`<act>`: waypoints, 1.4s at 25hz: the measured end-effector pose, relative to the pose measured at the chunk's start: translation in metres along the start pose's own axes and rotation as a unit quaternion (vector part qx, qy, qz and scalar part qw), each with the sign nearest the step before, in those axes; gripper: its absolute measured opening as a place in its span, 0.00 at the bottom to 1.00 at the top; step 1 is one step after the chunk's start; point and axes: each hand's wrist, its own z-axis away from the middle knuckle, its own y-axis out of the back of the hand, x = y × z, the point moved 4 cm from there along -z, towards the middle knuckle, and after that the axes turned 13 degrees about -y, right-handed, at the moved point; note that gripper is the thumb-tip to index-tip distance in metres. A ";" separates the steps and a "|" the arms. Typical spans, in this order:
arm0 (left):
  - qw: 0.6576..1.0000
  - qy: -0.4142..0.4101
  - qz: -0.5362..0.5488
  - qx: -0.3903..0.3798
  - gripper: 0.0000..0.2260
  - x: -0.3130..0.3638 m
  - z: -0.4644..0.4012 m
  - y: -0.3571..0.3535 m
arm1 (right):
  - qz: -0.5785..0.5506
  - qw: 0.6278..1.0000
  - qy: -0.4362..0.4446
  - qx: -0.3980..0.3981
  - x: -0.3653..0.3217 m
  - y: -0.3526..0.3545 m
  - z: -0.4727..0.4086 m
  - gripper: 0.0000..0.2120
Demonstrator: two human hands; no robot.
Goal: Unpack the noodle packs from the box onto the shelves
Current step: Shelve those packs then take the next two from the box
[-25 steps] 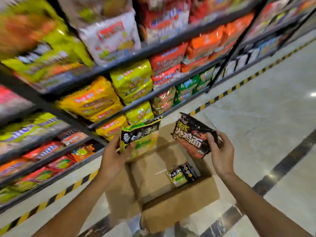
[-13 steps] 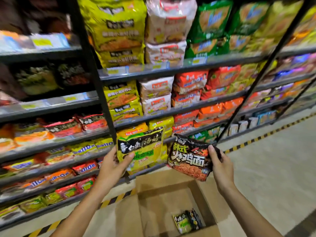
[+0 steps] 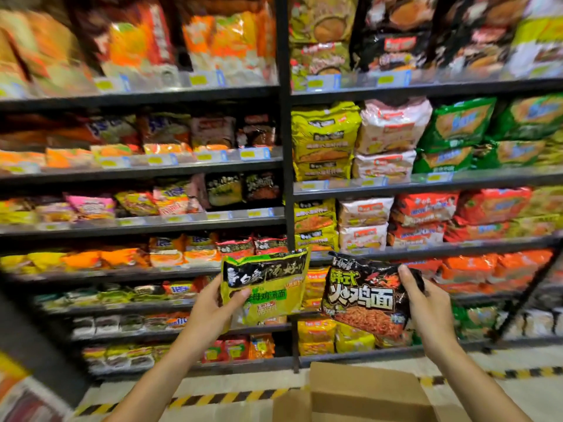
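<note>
Noodle packs are mid-carry before the shelves [image 3: 143, 172]: left hand [image 3: 210, 312] grips the yellow-green plastic pack [image 3: 268, 287], right hand [image 3: 426, 303] the black one [image 3: 362, 296], above the cardboard box [image 3: 359, 391]. Next, I judge, find matching rows.

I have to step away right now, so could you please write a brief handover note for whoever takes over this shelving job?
Left hand grips the green pack; right hand grips the black pack. Both packs are raised in front of the shelves, neither placed yet. The box sits open on the floor below; its inside is out of view.
Done: two packs taken out. Left: shelve both, perhaps beside the similar packs, then check the box for more.
</note>
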 end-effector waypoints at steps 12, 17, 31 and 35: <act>0.997 -0.021 0.013 0.067 0.13 -0.023 -0.027 0.136 | 0.013 0.998 -0.013 -0.066 -0.047 -0.143 0.020 0.27; 0.996 -0.052 0.019 0.072 0.39 -0.071 -0.074 0.219 | -0.012 0.999 -0.021 -0.033 -0.070 -0.235 0.016 0.35; 0.994 -0.094 0.003 0.050 0.31 -0.147 -0.214 0.263 | -0.002 0.998 -0.031 0.060 -0.085 -0.374 -0.041 0.30; 0.992 -0.105 0.009 0.064 0.26 -0.153 -0.264 0.232 | -0.016 0.997 -0.008 0.078 -0.096 -0.387 -0.086 0.32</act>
